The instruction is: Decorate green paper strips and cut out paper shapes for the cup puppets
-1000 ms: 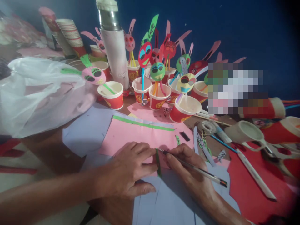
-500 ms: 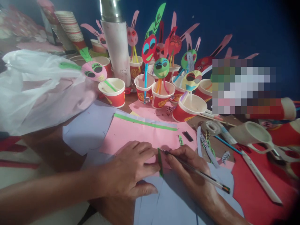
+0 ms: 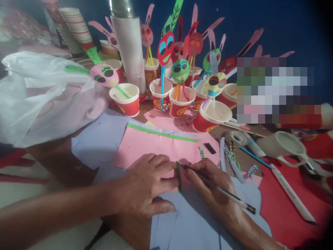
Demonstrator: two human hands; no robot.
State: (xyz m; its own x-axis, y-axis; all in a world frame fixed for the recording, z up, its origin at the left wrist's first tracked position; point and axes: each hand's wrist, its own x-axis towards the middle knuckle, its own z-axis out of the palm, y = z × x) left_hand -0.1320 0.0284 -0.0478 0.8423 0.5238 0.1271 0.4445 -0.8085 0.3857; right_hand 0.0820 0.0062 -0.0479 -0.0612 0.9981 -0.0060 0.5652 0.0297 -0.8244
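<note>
My right hand (image 3: 215,184) grips a pen (image 3: 221,192), its tip at the upper end of a small green paper strip (image 3: 179,178). My left hand (image 3: 153,184) lies flat with fingers stretched out, fingertips at the strip's left edge. Under both hands are a pink sheet (image 3: 156,146) and a lilac-blue sheet (image 3: 171,225). A longer green strip (image 3: 161,133) runs along the pink sheet's far edge. Beside it are a small black piece (image 3: 210,148) and a green scrap with black marks (image 3: 202,152).
Red paper cups (image 3: 126,100) holding paper-faced figures stand behind the sheets, near a white flask (image 3: 128,52). A plastic bag (image 3: 47,100) is at left. On the right are a tape roll (image 3: 237,139), a mug (image 3: 282,147), a cutter knife (image 3: 293,194) and red paper (image 3: 273,205).
The view has shifted slightly. Both hands keep nearly the same place around the green strip, and the pen tip stays near its upper end.
</note>
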